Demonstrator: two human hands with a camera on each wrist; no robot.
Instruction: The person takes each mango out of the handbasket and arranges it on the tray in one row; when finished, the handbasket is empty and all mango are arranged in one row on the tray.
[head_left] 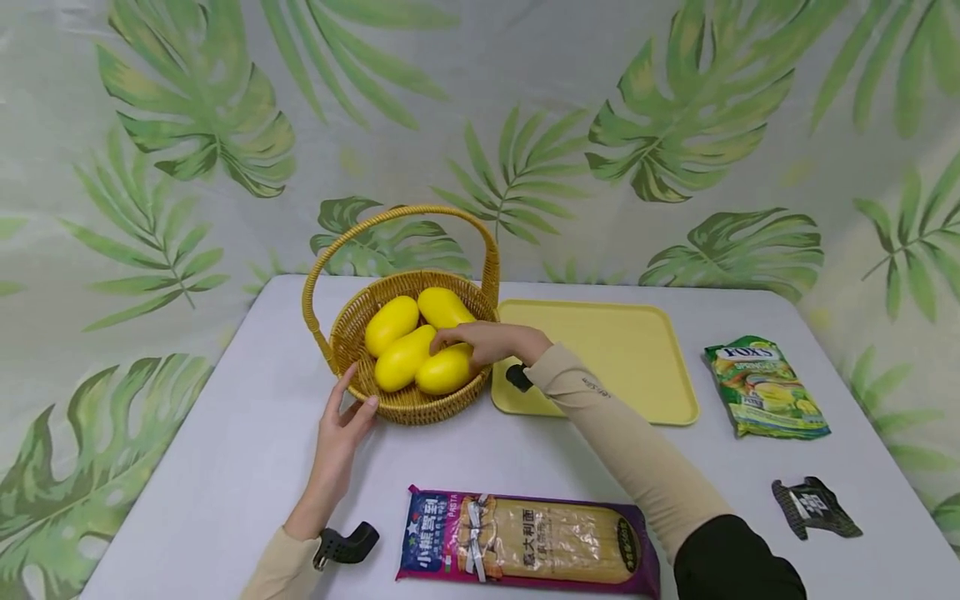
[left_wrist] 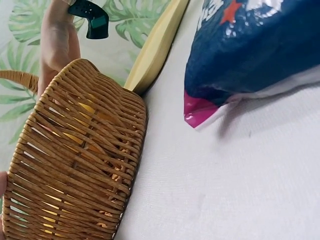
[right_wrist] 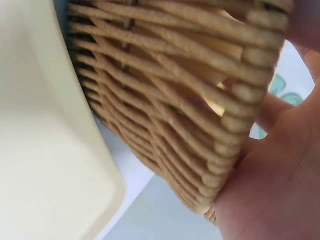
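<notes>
A woven basket (head_left: pixel 429 412) with a tall arched handle holds several yellow mangoes (head_left: pixel 393 326). Over its right rim reaches my right hand (head_left: pixel 491 340), its bent fingers around the front right mango (head_left: pixel 444 372). In the right wrist view the hand (right_wrist: pixel 285 175) lies over the wicker rim (right_wrist: pixel 235 120), and its fingertips are mostly hidden behind the weave. My left hand (head_left: pixel 341 429) touches the basket's front left rim with thumb and forefinger spread. Only fingertips of it show at the left edge of the left wrist view, beside the wicker wall (left_wrist: pixel 75 160).
A yellow tray (head_left: pixel 622 358) lies right of the basket, under my right forearm. Nearer me is a pasta packet (head_left: pixel 540 537). A green FOX'S candy bag (head_left: pixel 767 390) and a small black packet (head_left: pixel 814 507) lie at the right. Leaf-patterned cloth hangs behind the white table.
</notes>
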